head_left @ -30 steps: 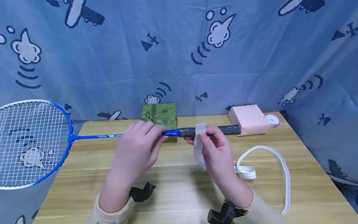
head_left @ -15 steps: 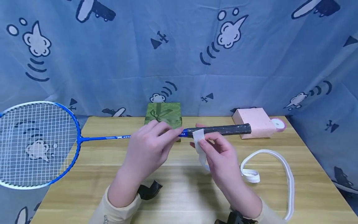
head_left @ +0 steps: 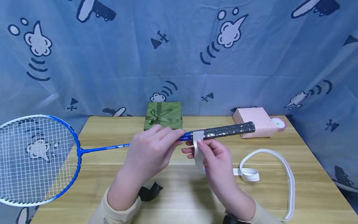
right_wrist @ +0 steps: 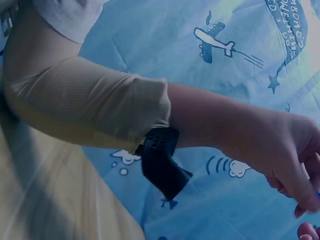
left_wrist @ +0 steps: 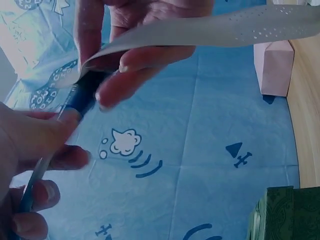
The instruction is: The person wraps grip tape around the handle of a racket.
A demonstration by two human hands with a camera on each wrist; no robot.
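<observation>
A blue badminton racket (head_left: 39,158) is held above the wooden table (head_left: 173,199), its black handle (head_left: 227,131) pointing right and slightly up. My left hand (head_left: 174,140) grips the blue cone where shaft meets handle. My right hand (head_left: 197,147) pinches a white grip tape (head_left: 198,137) whose end lies over the handle's left end. The tape runs down to the table and loops off to the right. In the left wrist view my left hand's fingers (left_wrist: 35,190) curl round the shaft, with the tape (left_wrist: 215,32) and the right hand (left_wrist: 140,55) above.
A green gift box (head_left: 163,115) with a bow stands at the table's back middle. A pink box (head_left: 253,121) and a ribbon spool (head_left: 278,123) sit at the back right. The tape's loop (head_left: 279,168) covers the right side. A blue patterned cloth hangs behind.
The racket head has dropped lower at the left and the handle end has tilted up. The tape's free end now lies folded over the handle instead of standing above it.
</observation>
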